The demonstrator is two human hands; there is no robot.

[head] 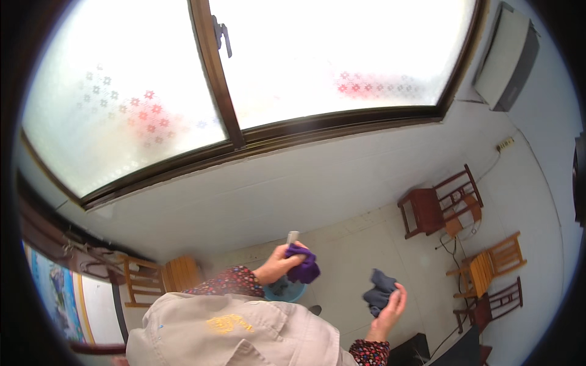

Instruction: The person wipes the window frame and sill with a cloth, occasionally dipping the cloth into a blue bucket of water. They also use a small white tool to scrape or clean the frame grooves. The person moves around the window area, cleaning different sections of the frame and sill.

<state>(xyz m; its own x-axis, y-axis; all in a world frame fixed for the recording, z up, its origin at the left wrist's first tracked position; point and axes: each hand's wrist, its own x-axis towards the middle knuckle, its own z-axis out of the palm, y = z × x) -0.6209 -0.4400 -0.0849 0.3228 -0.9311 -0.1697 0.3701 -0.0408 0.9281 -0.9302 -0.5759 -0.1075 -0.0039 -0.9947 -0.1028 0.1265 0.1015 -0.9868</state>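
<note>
In my left hand (275, 264) I grip a bunched purple cloth (304, 270). A pale, short bar-like object (293, 237) sticks up from the same hand; the rest of it is hidden by the fingers and cloth. My right hand (390, 311), to the right and held apart from the left, has a crumpled dark grey cloth (380, 292) in its fingers. Under my left hand, partly covered by the forearm and the cloth, stands a light blue basin (300, 293) on the floor. Something dark shows inside it, too unclear to name.
A brown-framed frosted window (343, 121) spans the wall ahead. A slatted wooden chair (181, 277) stands at left. Along the right wall are a dark red chair (421, 212), a light wooden chair (483, 272) and another dark chair (490, 309). A cable (451, 249) trails by them.
</note>
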